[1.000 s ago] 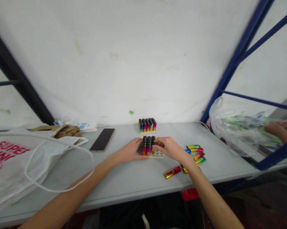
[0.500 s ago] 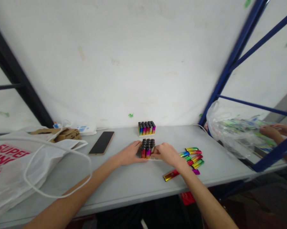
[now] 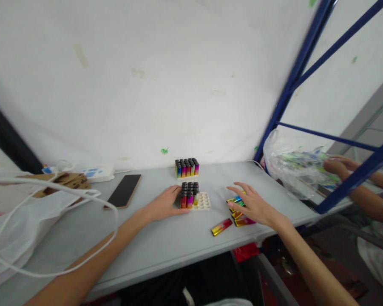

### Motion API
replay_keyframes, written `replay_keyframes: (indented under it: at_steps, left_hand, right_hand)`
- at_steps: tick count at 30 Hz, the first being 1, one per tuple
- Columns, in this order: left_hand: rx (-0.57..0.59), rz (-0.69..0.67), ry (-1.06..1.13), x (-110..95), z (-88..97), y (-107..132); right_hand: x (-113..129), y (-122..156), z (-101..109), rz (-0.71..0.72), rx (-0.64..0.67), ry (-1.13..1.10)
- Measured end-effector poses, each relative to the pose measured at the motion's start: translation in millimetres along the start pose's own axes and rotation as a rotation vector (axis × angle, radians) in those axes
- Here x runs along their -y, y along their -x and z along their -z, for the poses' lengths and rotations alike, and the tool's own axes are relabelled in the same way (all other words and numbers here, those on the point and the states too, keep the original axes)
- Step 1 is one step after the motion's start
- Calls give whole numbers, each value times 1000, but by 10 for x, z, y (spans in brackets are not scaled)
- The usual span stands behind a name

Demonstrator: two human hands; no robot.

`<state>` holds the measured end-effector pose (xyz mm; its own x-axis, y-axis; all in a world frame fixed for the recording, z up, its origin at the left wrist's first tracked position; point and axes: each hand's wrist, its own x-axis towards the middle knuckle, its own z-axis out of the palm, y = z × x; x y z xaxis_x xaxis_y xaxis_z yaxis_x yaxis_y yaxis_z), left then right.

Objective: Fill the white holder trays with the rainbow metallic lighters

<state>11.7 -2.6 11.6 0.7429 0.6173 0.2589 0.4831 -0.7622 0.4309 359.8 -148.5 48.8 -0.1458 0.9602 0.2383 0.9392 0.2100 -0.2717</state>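
Lighters (image 3: 222, 227) lower-right of centre, probably light and slick, are inviting mid-body pinching, right fingers (image 3: 242, 186) hovering wide, left fingers (image 3: 173, 191) bracing the tray (image 3: 205, 202).

The left hand (image 3: 163, 204) curves around the left end of a cream tray with rounded cells (image 3: 205, 201), partly filled with upright, black-topped multicoloured lighters (image 3: 190, 199). The right hand (image 3: 254, 207) spreads its fingers over shiny oblong multicoloured pieces (image 3: 242, 222). Behind, a second block of black-topped colourful lighters (image 3: 187, 169) stands near the white wall (image 3: 165, 85).
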Motion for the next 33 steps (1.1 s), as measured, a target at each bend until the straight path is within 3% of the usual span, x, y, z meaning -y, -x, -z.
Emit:
replay_keyframes:
  at_steps: [3,7,13,19,22,24,27,33]
  left_hand:
    - [-9,6,0,2,1,-5]
    - [-34,-22,28,-15,21,-2]
    - [7,25,13,-36,42,5]
    - [-32,1,52,-42,33,-6]
    - [-38,5,49,-51,28,3]
    - [-24,9,48,-49,20,13]
    - [-15,2,44,-33,-1,23]
    - [-16,11,29,6,-30,22]
  right_hand:
    - [-7,221,-346,-283,-45,151]
    - [-76,156,-582,-328,-40,195]
    - [-180,-217,-581,-276,-35,172]
    - [-137,-485,-589,-226,60,134]
    - [-82,-529,-517,-217,27,85]
    - [2,-460,-425,-204,-55,39]
    - [201,-183,-280,-66,-132,-16]
    - [456,397,-298,186,18,-64]
